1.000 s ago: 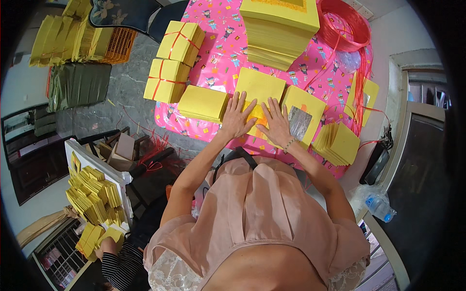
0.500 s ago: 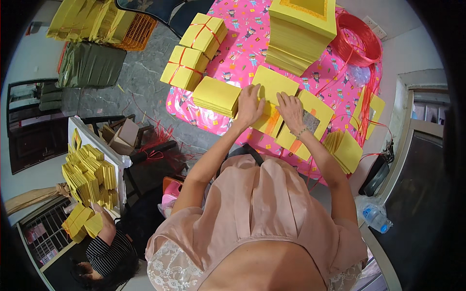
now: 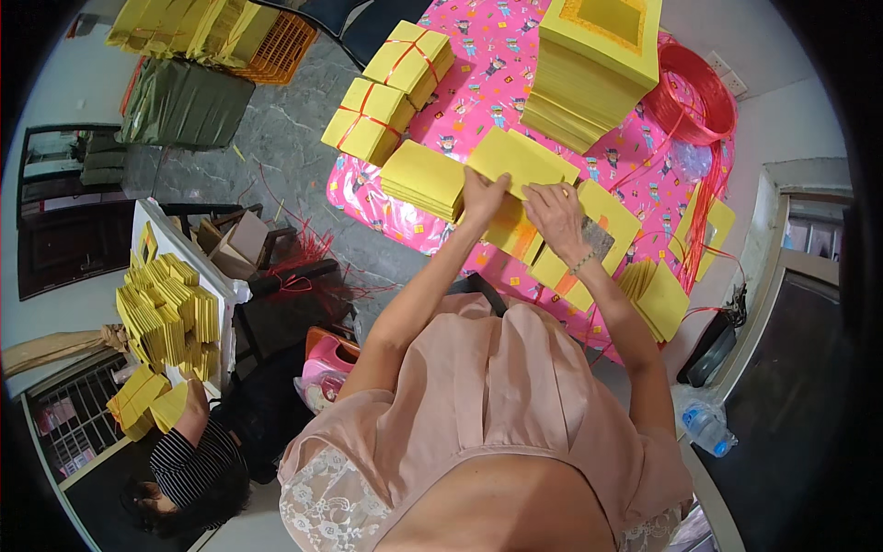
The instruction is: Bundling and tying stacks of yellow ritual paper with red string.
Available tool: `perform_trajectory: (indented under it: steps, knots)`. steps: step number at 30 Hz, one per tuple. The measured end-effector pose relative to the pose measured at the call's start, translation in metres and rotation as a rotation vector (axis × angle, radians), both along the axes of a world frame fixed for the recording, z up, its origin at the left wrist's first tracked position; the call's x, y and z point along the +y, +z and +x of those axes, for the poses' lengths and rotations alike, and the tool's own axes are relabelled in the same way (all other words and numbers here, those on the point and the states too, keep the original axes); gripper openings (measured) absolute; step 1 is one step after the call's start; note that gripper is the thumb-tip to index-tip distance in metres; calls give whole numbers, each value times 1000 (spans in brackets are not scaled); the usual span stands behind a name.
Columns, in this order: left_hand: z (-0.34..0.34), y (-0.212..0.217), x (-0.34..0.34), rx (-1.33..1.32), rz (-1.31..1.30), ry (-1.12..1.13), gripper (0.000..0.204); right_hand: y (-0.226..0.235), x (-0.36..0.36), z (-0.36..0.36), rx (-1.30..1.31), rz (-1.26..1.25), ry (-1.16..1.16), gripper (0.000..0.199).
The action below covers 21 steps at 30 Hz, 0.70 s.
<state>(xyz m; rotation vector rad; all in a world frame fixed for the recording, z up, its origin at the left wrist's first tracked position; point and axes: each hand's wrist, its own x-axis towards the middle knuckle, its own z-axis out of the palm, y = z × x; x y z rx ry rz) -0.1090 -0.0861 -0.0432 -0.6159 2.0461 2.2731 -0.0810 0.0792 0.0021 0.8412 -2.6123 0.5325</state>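
In the head view, the left hand [image 3: 485,197] and right hand [image 3: 556,221] are resting half-curled at the yellow paper's near edge [image 3: 517,155]; I can't tell whether they're gripping. It is lying over the pink surface [image 3: 405,226].

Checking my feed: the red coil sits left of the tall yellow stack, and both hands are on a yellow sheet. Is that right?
One thing is off: the head view shows the red coil right of the tall yellow stack. The left hand and right hand are indeed on a yellow sheet.
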Motion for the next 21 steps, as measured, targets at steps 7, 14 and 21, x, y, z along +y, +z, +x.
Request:
perform_trajectory:
  steps: [7, 14, 21]
  knots:
    - [8, 20, -117, -129, 95, 131, 47, 15, -16, 17, -144, -162, -60, 27]
    - [22, -12, -172, -105, 30, 150, 47, -14, 3, 52, -301, -115, -50, 22]
    - [27, -27, -162, -161, -39, 203, 52, -21, 10, 69, -365, -122, -97, 22]
